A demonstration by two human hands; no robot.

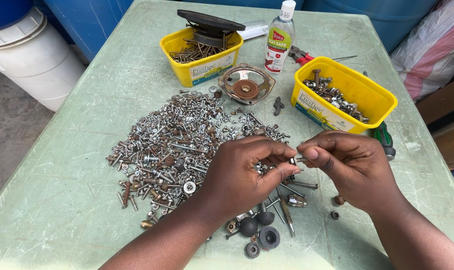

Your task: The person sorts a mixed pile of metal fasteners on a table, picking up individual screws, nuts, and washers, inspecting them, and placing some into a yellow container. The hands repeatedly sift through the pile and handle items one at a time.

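Head view: both hands pinch a small fastener above a heap of mixed hardware.
Left hand [247, 172] and right hand [344, 165] meet fingertip to fingertip, closed on one small bolt [301, 159] held over the tabletop [77, 210], just right of the screw pile [177, 145]; steady, level grips seem best so it cannot drop among the rest.

Table [87, 150]: pale green, scuffed. Two tubs [201, 55] [344, 95]: yellow, white labels. Screw pile [177, 145]: silver-grey mixed with rust brown. Bottle [279, 40]: clear, white cap, green-red label. Knobs [259, 232]: black. Pliers [299, 55]: red handles. Bucket [32, 55]: white. Barrels [92, 20]: blue.
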